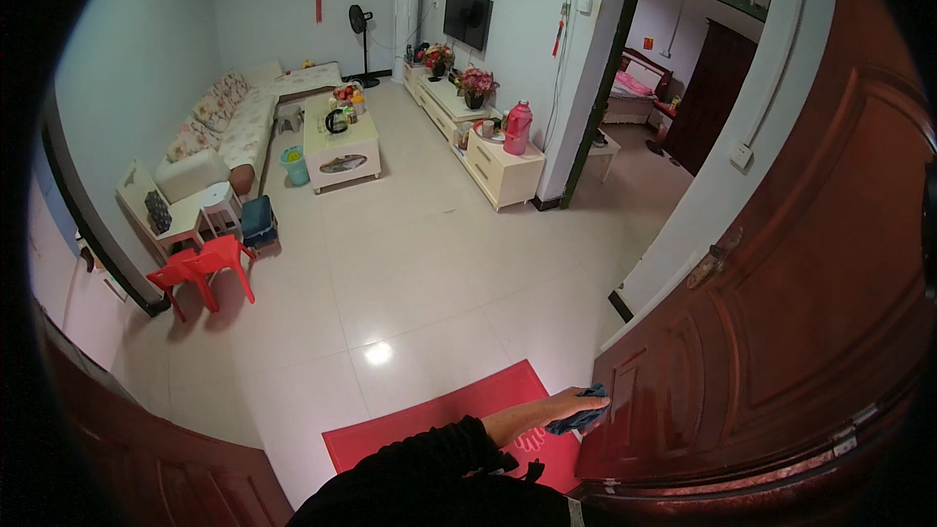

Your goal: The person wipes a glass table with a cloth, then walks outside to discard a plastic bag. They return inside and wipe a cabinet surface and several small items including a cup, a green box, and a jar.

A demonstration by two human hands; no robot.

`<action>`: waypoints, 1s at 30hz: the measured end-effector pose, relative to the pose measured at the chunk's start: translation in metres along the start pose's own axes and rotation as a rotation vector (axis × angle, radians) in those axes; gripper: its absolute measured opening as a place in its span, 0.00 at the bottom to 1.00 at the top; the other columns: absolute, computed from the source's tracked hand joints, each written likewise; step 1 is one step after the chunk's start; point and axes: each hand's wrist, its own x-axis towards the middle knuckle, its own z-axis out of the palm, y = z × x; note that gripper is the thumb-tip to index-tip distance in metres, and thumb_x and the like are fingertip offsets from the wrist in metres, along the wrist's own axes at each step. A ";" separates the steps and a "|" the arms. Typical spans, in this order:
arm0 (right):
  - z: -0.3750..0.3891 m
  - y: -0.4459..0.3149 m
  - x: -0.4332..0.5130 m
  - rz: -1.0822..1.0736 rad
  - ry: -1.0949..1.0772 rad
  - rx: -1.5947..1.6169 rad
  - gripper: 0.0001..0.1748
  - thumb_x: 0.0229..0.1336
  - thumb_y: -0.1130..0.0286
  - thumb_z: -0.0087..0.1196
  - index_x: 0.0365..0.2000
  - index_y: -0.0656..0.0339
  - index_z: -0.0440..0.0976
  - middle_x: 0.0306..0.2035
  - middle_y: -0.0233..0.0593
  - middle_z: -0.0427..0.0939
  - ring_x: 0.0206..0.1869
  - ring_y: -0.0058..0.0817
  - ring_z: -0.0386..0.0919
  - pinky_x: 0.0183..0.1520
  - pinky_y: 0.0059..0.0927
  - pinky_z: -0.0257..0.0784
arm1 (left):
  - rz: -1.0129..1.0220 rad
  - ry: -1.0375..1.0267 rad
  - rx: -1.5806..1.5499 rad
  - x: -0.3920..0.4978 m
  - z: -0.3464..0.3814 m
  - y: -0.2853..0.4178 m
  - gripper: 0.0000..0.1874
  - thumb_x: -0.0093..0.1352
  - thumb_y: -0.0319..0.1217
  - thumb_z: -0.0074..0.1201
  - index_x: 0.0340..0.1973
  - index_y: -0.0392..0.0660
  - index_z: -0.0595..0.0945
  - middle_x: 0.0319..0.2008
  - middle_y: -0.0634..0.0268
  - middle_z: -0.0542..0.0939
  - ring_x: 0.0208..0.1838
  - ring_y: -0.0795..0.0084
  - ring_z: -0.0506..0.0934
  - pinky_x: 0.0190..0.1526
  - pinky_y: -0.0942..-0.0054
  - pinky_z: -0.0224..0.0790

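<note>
My left hand point(575, 404) reaches across to the right out of a black sleeve, gripping a crumpled dark blue cloth point(578, 421). Cloth and fingertips are close beside the reddish-brown panelled door point(798, 293) on the right; whether they touch it is hard to tell. Under the arm lies a red doormat point(439, 417) with a pale printed pattern. My right hand is out of view. Higher on the door is a metal handle point(714, 260).
Another brown door leaf point(183, 468) stands at lower left. Red plastic chairs point(212, 260), a white stool point(219, 201) and a sofa point(234, 124) line the left. A coffee table point(344, 161) stands mid-room. A pink thermos point(518, 128) tops the low cabinet point(505, 172).
</note>
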 end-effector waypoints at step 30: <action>0.052 -0.015 0.020 0.049 0.017 0.043 0.35 0.65 0.51 0.50 0.64 0.60 0.59 0.63 0.42 0.64 0.59 0.28 0.72 0.57 0.36 0.72 | 0.010 0.009 0.029 -0.007 -0.065 0.005 0.29 0.65 0.59 0.57 0.40 0.43 0.78 0.30 0.61 0.80 0.26 0.70 0.78 0.26 0.72 0.73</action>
